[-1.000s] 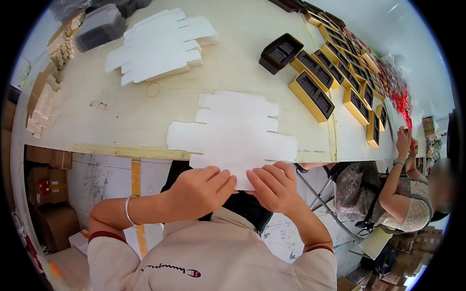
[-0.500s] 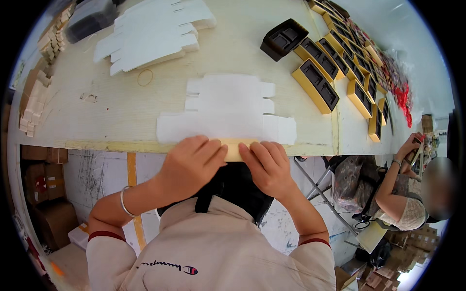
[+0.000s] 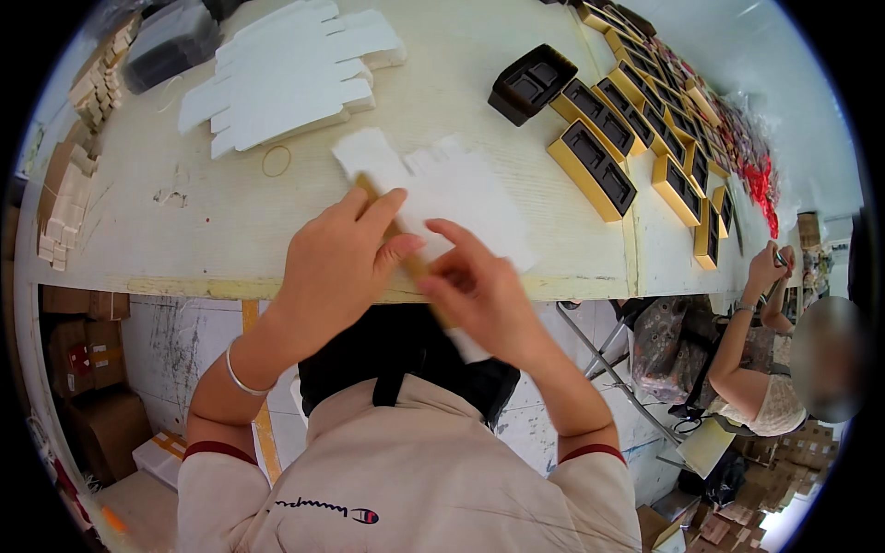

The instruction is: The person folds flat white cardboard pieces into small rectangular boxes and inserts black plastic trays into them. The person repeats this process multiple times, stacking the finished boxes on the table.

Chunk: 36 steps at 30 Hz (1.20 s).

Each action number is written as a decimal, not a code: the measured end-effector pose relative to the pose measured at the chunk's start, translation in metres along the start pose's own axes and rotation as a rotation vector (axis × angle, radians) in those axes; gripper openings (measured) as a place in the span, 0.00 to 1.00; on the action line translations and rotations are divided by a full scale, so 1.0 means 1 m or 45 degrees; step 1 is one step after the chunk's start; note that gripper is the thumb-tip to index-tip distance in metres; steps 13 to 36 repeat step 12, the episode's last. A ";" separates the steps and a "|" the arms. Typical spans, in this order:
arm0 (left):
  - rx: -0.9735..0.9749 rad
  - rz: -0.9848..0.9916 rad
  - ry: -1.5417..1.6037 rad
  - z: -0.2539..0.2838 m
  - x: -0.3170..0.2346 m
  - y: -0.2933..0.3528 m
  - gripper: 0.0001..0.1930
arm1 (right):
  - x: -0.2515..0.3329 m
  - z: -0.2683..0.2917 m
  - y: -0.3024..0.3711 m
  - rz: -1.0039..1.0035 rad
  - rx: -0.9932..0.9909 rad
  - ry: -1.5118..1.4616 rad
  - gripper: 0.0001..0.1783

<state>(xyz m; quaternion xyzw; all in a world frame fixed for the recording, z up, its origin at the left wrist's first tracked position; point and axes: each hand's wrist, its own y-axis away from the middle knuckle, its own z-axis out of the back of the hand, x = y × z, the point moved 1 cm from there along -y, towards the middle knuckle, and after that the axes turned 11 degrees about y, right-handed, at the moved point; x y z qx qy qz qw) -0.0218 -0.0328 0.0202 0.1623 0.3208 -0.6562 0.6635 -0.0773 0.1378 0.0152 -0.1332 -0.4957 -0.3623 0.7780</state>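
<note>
A flat white cardboard box blank (image 3: 461,198) lies tilted over the front edge of the table, its near corner sticking out past that edge. A narrow gold-brown folded strip runs along its side nearest me. My left hand (image 3: 336,263) is closed on the strip's upper part, fingers over it and thumb toward the middle. Farther down the same strip, my right hand (image 3: 489,300) has curled fingers at the blank's edge, slightly blurred by motion. The fingertips' exact grip there is partly hidden.
A stack of white box blanks (image 3: 286,78) lies at the far left near a rubber band (image 3: 277,161). Gold boxes with black inserts (image 3: 595,170) and a black tray (image 3: 533,81) stand to the right. A co-worker (image 3: 761,359) sits at the right.
The box blank has turned from square with the table edge to a slant. My left hand has moved up and forward with it; my right hand's fingers have shifted and curled.
</note>
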 end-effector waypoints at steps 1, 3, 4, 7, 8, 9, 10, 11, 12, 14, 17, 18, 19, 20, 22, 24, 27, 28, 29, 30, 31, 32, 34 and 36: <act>0.071 0.068 0.080 0.001 0.003 -0.005 0.14 | -0.009 -0.013 0.003 0.156 0.076 -0.288 0.34; 0.194 0.103 0.242 0.008 0.012 -0.012 0.16 | -0.009 -0.028 0.010 0.246 0.147 -0.771 0.37; 0.251 0.060 0.331 0.013 0.015 -0.016 0.16 | -0.012 -0.009 0.014 0.222 0.198 -0.433 0.37; 0.312 -0.030 0.266 0.021 0.029 -0.020 0.18 | -0.013 0.028 0.025 0.766 -0.345 0.765 0.35; 0.307 -0.061 0.198 0.019 0.029 -0.024 0.19 | -0.023 0.031 0.028 0.819 -0.278 0.911 0.34; 0.308 -0.095 0.133 0.017 0.028 -0.029 0.19 | -0.038 0.029 0.032 0.862 -0.211 1.058 0.34; 0.346 -0.145 0.128 0.015 0.026 -0.034 0.21 | -0.049 0.024 0.034 0.904 -0.140 1.203 0.34; 0.378 -0.193 0.126 0.012 0.025 -0.040 0.22 | -0.056 0.021 0.036 0.968 -0.175 1.208 0.32; 0.410 -0.241 0.124 0.009 0.022 -0.046 0.24 | -0.061 0.018 0.037 1.033 -0.210 1.213 0.31; 0.410 -0.241 0.124 0.009 0.022 -0.046 0.24 | -0.061 0.018 0.037 1.033 -0.210 1.213 0.31; 0.410 -0.241 0.124 0.009 0.022 -0.046 0.24 | -0.061 0.018 0.037 1.033 -0.210 1.213 0.31; 0.410 -0.241 0.124 0.009 0.022 -0.046 0.24 | -0.061 0.018 0.037 1.033 -0.210 1.213 0.31; 0.410 -0.241 0.124 0.009 0.022 -0.046 0.24 | -0.061 0.018 0.037 1.033 -0.210 1.213 0.31; 0.410 -0.241 0.124 0.009 0.022 -0.046 0.24 | -0.061 0.018 0.037 1.033 -0.210 1.213 0.31; 0.410 -0.241 0.124 0.009 0.022 -0.046 0.24 | -0.061 0.018 0.037 1.033 -0.210 1.213 0.31; 0.410 -0.241 0.124 0.009 0.022 -0.046 0.24 | -0.061 0.018 0.037 1.033 -0.210 1.213 0.31; 0.410 -0.241 0.124 0.009 0.022 -0.046 0.24 | -0.061 0.018 0.037 1.033 -0.210 1.213 0.31; 0.410 -0.241 0.124 0.009 0.022 -0.046 0.24 | -0.061 0.018 0.037 1.033 -0.210 1.213 0.31; 0.410 -0.241 0.124 0.009 0.022 -0.046 0.24 | -0.061 0.018 0.037 1.033 -0.210 1.213 0.31; 0.410 -0.241 0.124 0.009 0.022 -0.046 0.24 | -0.061 0.018 0.037 1.033 -0.210 1.213 0.31; 0.410 -0.241 0.124 0.009 0.022 -0.046 0.24 | -0.061 0.018 0.037 1.033 -0.210 1.213 0.31; 0.410 -0.241 0.124 0.009 0.022 -0.046 0.24 | -0.061 0.018 0.037 1.033 -0.210 1.213 0.31; 0.410 -0.241 0.124 0.009 0.022 -0.046 0.24 | -0.061 0.018 0.037 1.033 -0.210 1.213 0.31; 0.410 -0.241 0.124 0.009 0.022 -0.046 0.24 | -0.061 0.018 0.037 1.033 -0.210 1.213 0.31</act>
